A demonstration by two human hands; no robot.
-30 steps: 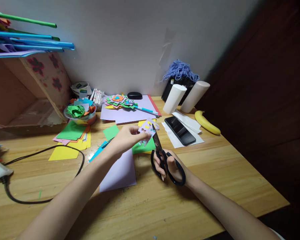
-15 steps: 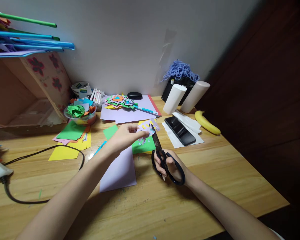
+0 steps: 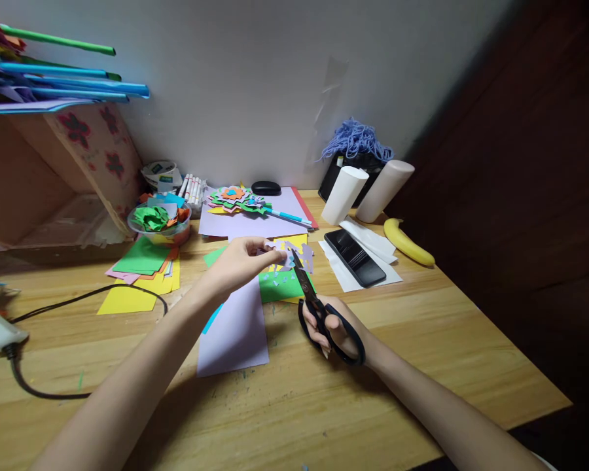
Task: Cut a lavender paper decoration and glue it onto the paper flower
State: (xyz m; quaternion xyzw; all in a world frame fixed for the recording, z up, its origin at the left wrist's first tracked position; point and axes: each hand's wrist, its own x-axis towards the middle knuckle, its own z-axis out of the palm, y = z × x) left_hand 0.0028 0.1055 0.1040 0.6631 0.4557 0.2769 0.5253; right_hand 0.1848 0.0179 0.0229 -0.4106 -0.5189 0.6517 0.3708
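The pale wooden counter [image 3: 397, 386], its grain running sideways, fills the lower view and ends in a slanting edge at right. Behind it rises a plain grey wall [image 3: 226, 85] with a strip of clear tape on it; a dark brown panel [image 3: 510, 163] closes off the right side. A pinkish cardboard box painted with dark red flowers [image 3: 95, 147] stands at the back left, and a black smartphone [image 3: 356, 257] and a yellow curved banana [image 3: 408, 242] lie towards the right.

The black-handled metal scissors [image 3: 306, 285] are held above the counter, near the middle. Their long axis slants from the handle loops, nearer the wearer and to the right, forward and leftward to the tips, which point at a perforated scrap of lavender paper [image 3: 305, 254]. Whether the blades are fully closed is hard to tell. The right hand [image 3: 341, 322] is wrapped around the loops; the left hand [image 3: 240, 263] pinches the scrap between thumb and fingers, just above a flat green paper sheet [image 3: 287, 288]. The two hands are apart.
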